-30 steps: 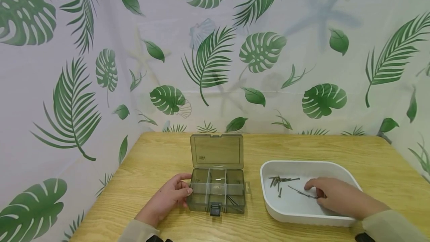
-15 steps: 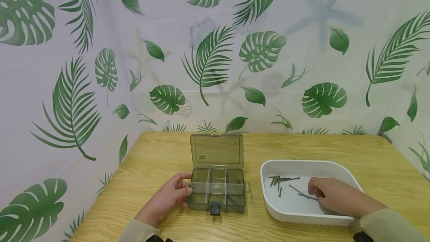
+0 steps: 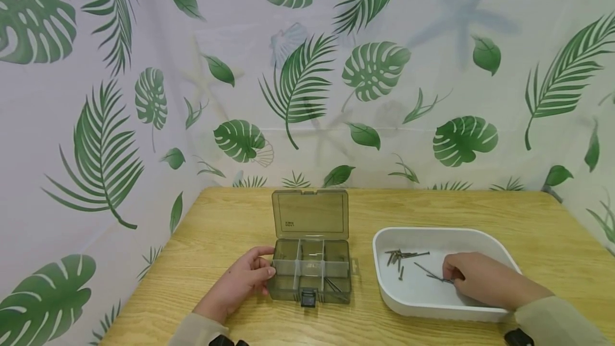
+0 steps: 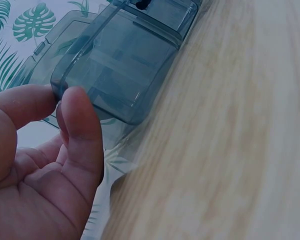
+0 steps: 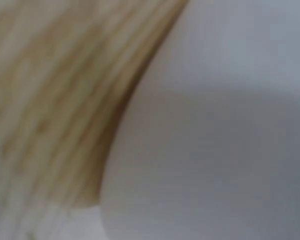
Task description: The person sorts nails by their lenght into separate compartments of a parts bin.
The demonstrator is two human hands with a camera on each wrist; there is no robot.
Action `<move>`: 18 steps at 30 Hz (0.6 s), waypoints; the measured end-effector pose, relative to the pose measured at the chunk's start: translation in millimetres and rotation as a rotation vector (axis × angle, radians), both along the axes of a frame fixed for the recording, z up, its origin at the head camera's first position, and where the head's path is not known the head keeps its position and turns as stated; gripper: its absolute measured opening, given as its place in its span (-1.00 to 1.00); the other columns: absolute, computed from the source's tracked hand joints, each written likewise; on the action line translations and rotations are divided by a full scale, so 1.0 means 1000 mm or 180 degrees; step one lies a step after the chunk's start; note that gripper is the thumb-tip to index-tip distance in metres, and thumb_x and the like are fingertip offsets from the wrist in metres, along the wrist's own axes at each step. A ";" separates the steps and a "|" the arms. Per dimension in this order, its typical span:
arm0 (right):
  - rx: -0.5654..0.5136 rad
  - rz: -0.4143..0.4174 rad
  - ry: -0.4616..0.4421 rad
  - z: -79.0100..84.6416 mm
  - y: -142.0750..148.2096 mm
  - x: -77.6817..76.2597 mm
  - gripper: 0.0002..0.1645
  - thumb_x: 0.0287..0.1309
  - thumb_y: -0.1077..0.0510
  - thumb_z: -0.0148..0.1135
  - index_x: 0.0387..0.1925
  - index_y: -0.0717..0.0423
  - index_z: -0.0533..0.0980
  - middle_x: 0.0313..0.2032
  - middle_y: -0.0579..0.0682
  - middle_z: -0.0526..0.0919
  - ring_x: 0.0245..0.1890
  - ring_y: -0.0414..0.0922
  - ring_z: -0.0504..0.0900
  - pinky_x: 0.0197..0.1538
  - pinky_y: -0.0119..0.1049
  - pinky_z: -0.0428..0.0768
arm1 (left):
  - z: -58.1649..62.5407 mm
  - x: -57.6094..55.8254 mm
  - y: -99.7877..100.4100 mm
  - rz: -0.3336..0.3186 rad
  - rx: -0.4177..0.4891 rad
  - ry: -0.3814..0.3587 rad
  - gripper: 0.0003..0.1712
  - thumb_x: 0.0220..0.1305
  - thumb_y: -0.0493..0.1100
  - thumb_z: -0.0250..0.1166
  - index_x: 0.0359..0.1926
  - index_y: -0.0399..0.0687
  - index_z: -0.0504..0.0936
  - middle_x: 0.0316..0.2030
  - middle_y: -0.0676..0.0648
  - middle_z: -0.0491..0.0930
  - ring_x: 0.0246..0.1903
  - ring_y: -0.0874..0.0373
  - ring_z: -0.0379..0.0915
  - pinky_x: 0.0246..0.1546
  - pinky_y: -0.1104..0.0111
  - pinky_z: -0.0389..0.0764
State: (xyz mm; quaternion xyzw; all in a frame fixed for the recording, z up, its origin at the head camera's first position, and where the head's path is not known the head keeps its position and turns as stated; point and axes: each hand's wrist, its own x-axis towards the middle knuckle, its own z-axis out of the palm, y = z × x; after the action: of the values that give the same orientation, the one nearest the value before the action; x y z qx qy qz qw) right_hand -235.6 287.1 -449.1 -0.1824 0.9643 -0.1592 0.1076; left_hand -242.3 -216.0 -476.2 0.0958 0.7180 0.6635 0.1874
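Observation:
A smoky see-through compartment box stands with its lid raised. My left hand grips its left side; in the left wrist view, thumb and finger meet at the box's corner. Several long nails lie in the front right compartment. To the right, my right hand reaches into a white tray, fingertips curled down and pinching at the ends of thin nails. The right wrist view has only the blurred tray wall, with fingers out of sight.
A loose pile of shorter nails or screws lies in the tray's left part, with a single one just in front. Everything stands on a wood-grain table. A leaf-printed sheet rises behind and along the left.
My right hand has shifted slightly right in the tray, and its fingers have drawn together over the thin nails. The left hand and the box stay in place.

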 end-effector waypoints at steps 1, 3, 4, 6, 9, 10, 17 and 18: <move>-0.0006 -0.0005 -0.0001 0.001 0.000 0.000 -0.77 0.11 0.34 0.22 -0.39 -0.10 0.53 -0.46 -0.25 0.47 -0.40 -0.25 0.40 -0.31 -0.29 0.43 | 0.000 0.000 0.000 0.0002 -0.0007 -0.0001 -0.32 0.47 -0.21 0.23 0.49 -0.25 0.19 -0.18 -0.13 0.45 -0.31 0.09 0.42 -0.36 0.29 0.64; -0.0037 -0.0016 0.0012 0.002 -0.001 0.001 -0.77 0.15 0.33 0.23 -0.39 -0.11 0.54 -0.45 -0.24 0.48 -0.39 -0.24 0.41 -0.31 -0.28 0.43 | 0.001 0.000 0.000 -0.0008 -0.0010 0.0005 -0.31 0.47 -0.20 0.23 0.49 -0.25 0.19 -0.18 -0.13 0.45 -0.31 0.08 0.42 -0.36 0.28 0.64; -0.0048 -0.0044 0.0009 0.003 -0.002 0.001 -0.77 0.17 0.32 0.24 -0.38 -0.12 0.54 -0.45 -0.24 0.48 -0.38 -0.23 0.41 -0.30 -0.27 0.44 | 0.001 0.000 0.001 -0.0011 -0.0009 0.0004 -0.31 0.47 -0.19 0.23 0.49 -0.25 0.19 -0.18 -0.13 0.45 -0.31 0.08 0.42 -0.36 0.28 0.64; -0.0079 -0.0073 0.0044 0.006 -0.004 0.001 -0.78 0.19 0.31 0.26 -0.37 -0.12 0.54 -0.44 -0.23 0.48 -0.37 -0.21 0.42 -0.30 -0.27 0.44 | 0.001 0.000 0.001 -0.0017 -0.0009 -0.0005 -0.31 0.48 -0.19 0.23 0.49 -0.24 0.19 -0.18 -0.13 0.45 -0.30 0.08 0.42 -0.36 0.28 0.64; -0.0157 -0.0074 0.0109 0.010 -0.007 0.000 -0.79 0.22 0.30 0.28 -0.34 -0.12 0.55 -0.43 -0.23 0.49 -0.37 -0.21 0.42 -0.30 -0.27 0.46 | 0.002 0.000 0.001 -0.0023 -0.0007 -0.0008 -0.31 0.48 -0.19 0.23 0.49 -0.25 0.18 -0.17 -0.13 0.44 -0.29 0.08 0.41 -0.35 0.27 0.64; -0.0178 -0.0075 0.0113 0.012 -0.008 0.000 -0.80 0.22 0.29 0.27 -0.33 -0.13 0.55 -0.43 -0.24 0.49 -0.37 -0.21 0.43 -0.30 -0.27 0.47 | 0.001 0.000 0.001 -0.0019 -0.0009 -0.0016 -0.31 0.48 -0.19 0.23 0.49 -0.25 0.18 -0.17 -0.14 0.44 -0.29 0.08 0.41 -0.35 0.27 0.63; -0.0398 0.0064 0.0184 0.026 -0.023 0.005 -0.85 0.30 0.25 0.26 -0.22 -0.10 0.60 -0.41 -0.26 0.53 -0.38 -0.28 0.44 -0.31 -0.32 0.49 | 0.001 -0.001 0.001 -0.0003 -0.0038 -0.0014 -0.31 0.48 -0.18 0.23 0.49 -0.25 0.19 -0.16 -0.14 0.45 -0.28 0.07 0.42 -0.33 0.26 0.64; -0.0433 0.0093 0.0212 0.028 -0.026 0.006 -0.86 0.32 0.24 0.26 -0.21 -0.10 0.60 -0.41 -0.26 0.53 -0.39 -0.30 0.44 -0.32 -0.34 0.49 | 0.001 -0.001 0.001 -0.0007 -0.0038 -0.0012 -0.31 0.47 -0.18 0.24 0.49 -0.25 0.19 -0.16 -0.14 0.45 -0.28 0.07 0.42 -0.33 0.26 0.64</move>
State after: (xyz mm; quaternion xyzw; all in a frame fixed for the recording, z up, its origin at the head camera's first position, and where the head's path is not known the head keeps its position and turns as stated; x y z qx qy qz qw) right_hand -229.5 260.7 -420.7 -0.2085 0.9515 -0.2166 0.0652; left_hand -242.8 -215.0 -474.8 0.0941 0.7214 0.6592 0.1900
